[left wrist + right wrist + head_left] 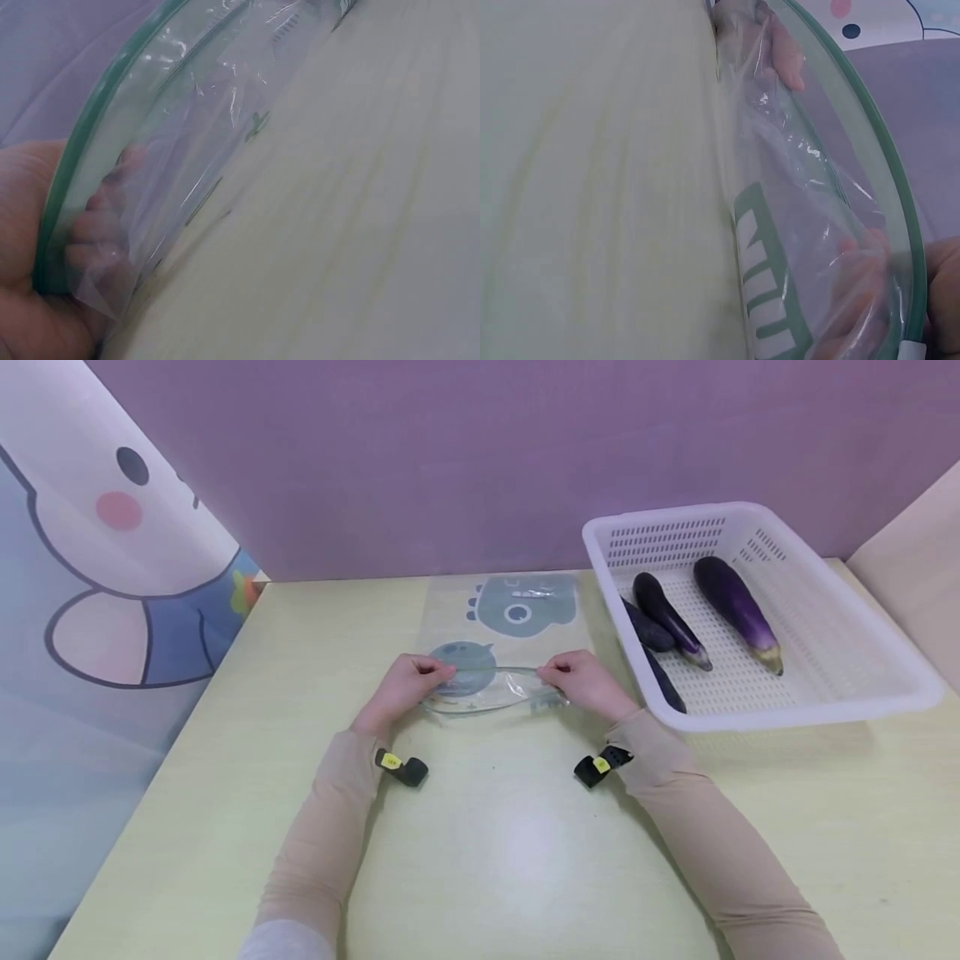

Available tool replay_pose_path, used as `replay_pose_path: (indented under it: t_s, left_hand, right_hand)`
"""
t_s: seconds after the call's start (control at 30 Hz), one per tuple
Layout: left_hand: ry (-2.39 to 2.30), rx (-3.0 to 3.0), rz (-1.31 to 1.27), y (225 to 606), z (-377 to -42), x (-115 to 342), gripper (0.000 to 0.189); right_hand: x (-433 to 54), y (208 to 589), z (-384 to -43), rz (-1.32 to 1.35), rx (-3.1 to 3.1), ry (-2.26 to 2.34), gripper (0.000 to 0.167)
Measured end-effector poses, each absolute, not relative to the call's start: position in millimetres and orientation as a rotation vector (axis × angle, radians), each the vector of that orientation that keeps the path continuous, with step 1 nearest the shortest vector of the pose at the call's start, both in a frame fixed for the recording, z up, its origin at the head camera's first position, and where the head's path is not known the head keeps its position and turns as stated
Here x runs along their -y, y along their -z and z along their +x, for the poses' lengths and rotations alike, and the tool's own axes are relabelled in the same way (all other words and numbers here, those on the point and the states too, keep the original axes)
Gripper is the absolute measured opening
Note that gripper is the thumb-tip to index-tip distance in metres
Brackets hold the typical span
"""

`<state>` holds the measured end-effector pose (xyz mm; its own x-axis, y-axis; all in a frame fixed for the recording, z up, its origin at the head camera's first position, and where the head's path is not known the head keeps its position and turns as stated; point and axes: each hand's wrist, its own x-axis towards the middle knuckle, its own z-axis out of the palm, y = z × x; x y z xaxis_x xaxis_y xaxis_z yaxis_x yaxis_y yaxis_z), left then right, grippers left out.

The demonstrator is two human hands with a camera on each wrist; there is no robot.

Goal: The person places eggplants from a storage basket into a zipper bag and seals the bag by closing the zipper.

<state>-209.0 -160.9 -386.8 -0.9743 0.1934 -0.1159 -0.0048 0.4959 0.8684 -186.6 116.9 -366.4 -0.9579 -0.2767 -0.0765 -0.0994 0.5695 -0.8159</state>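
A clear zip bag (pixel 517 610) printed with grey-blue cartoon shapes lies on the table, its mouth edge nearest me. My left hand (pixel 401 687) pinches the left side of that mouth between thumb and fingers. At the other side, my right hand (pixel 588 683) pinches the edge the same way. Between both hands the mouth gapes, its two edges apart. In the left wrist view, curled fingers (pixel 97 225) show through the film behind the green zip strip (pixel 90 112). A small white slider (pixel 911 350) sits on the strip in the right wrist view.
To the right stands a white plastic basket (pixel 750 722) with slotted walls. Inside are a large purple eggplant (pixel 738 610), a slimmer eggplant (pixel 670 617) and dark vegetables partly hidden by the left wall. A purple backdrop (pixel 450 468) rises behind the table (pixel 495 860).
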Motion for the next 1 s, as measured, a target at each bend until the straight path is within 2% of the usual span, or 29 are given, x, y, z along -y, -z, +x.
replay_pose_path:
  t_s: [0.17, 0.3, 0.67, 1.0]
  left_hand:
    - [-1.495, -2.533, 0.159, 388, -210, 160, 0.027]
    - [-1.501, -2.536, 0.166, 390, -212, 159, 0.027]
    - [-1.491, -2.533, 0.140, 393, -212, 159, 0.027]
    - [-1.502, -2.514, 0.117, 392, -212, 160, 0.026]
  right_hand:
    - [-115, 365, -185, -0.249, -2.596, 1.387, 0.030]
    - [-113, 361, -183, -0.252, -2.641, 1.344, 0.025]
    - [-106, 347, -173, -0.346, -2.826, 1.305, 0.017]
    - [-101, 331, -162, -0.465, -2.929, 1.246, 0.017]
